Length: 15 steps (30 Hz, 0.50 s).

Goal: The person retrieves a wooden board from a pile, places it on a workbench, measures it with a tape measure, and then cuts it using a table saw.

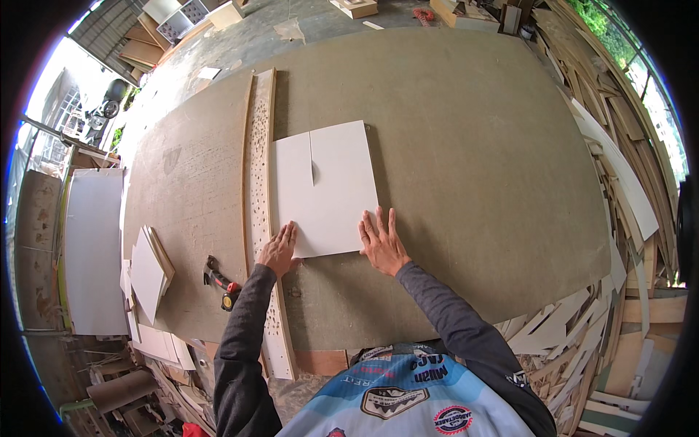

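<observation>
A white board (331, 200) with a narrow slit (312, 156) running in from its far edge lies flat on a large brown worktable (466, 160). Its left side is against a long pale wooden strip (260, 167) dotted with holes or marks. My left hand (279, 249) rests at the board's near left corner, fingers extended beside the strip. On the near right corner my right hand (382, 242) presses with spread fingers, some reaching past the right edge. Neither hand grips anything.
Left of the strip lie a hammer (215, 273) and a round black-and-yellow tape measure (230, 299). Several white-faced panels (151, 273) are stacked at the table's left edge. Wood offcuts (611, 131) pile along the right side, and a large white panel (95, 251) stands at far left.
</observation>
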### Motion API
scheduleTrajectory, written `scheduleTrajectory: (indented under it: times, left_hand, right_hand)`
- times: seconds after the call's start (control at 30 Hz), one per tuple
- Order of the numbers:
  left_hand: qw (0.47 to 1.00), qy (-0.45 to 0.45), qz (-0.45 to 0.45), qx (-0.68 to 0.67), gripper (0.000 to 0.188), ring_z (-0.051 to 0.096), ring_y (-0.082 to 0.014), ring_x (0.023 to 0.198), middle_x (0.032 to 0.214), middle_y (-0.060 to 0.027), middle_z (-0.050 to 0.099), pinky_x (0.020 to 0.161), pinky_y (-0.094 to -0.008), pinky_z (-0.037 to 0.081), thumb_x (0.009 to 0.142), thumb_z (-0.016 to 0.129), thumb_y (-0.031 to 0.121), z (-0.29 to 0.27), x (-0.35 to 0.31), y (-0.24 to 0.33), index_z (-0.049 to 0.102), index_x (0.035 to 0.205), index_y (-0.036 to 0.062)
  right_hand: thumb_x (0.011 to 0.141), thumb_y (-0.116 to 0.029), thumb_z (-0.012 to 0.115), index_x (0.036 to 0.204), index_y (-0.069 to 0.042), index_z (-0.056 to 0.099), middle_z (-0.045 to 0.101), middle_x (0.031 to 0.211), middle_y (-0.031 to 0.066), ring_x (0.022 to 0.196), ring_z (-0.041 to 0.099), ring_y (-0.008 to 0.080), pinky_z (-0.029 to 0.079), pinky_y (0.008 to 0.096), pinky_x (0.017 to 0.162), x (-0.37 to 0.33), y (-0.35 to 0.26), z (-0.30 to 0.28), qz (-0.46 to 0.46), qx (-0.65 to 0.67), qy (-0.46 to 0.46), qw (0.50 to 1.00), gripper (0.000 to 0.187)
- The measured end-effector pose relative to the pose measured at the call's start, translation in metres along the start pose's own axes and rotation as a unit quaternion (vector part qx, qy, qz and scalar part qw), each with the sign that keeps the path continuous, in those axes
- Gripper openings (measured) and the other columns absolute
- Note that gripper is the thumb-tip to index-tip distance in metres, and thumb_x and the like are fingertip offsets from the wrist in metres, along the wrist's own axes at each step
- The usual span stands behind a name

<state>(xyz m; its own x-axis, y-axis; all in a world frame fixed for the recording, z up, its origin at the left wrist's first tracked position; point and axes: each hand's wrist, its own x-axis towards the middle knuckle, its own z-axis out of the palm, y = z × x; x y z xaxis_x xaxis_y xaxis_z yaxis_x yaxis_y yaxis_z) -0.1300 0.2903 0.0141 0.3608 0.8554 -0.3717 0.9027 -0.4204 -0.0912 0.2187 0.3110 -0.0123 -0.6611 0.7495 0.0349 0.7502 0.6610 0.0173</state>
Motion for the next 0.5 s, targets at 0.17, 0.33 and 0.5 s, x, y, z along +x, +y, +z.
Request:
scheduleTrajectory:
  times: [0.17, 0.33, 0.5]
  left_hand:
    - [1.0, -0.006, -0.003, -0.005, 0.099, 0.03, -0.036, 0.155, 0.168, -0.0259, 0.026, 0.126, -0.0397, 0.03, 0.092, 0.072, 0.046, -0.0042, 0.0035, 0.0004, 0.025, 0.159, -0.0102]
    - [1.0, -0.005, 0.0, 0.007, 0.101, 0.029, -0.0353, 0.156, 0.168, -0.0258, 0.026, 0.127, -0.0395, 0.029, 0.092, 0.072, 0.047, -0.0069, 0.0064, -0.0014, 0.024, 0.159, -0.0101]
    - [1.0, -0.002, 0.0, -0.001, 0.103, 0.029, -0.0353, 0.156, 0.168, -0.0257, 0.026, 0.126, -0.0396, 0.03, 0.089, 0.075, 0.046, -0.007, 0.0101, -0.0027, 0.024, 0.159, -0.0098]
  right_hand:
    - [0.097, -0.05, 0.061, 0.155, 0.001, 0.042, 0.033, 0.166, 0.0221, 0.151, 0.026, 0.0546, 0.016, 0.0796, 0.118, 0.002, 0.0017, -0.0009, 0.005, 0.001, -0.003, 1.0, 0.079]
    - [0.097, -0.049, 0.062, 0.155, 0.0, 0.043, 0.033, 0.166, 0.0221, 0.151, 0.026, 0.0544, 0.016, 0.0803, 0.117, 0.0053, 0.0033, -0.0015, 0.007, 0.002, -0.002, 1.0, 0.079]
    - [0.096, -0.048, 0.062, 0.155, 0.0, 0.043, 0.032, 0.166, 0.0215, 0.151, 0.026, 0.054, 0.016, 0.0807, 0.117, 0.008, 0.0051, -0.0013, 0.013, 0.004, -0.002, 1.0, 0.078]
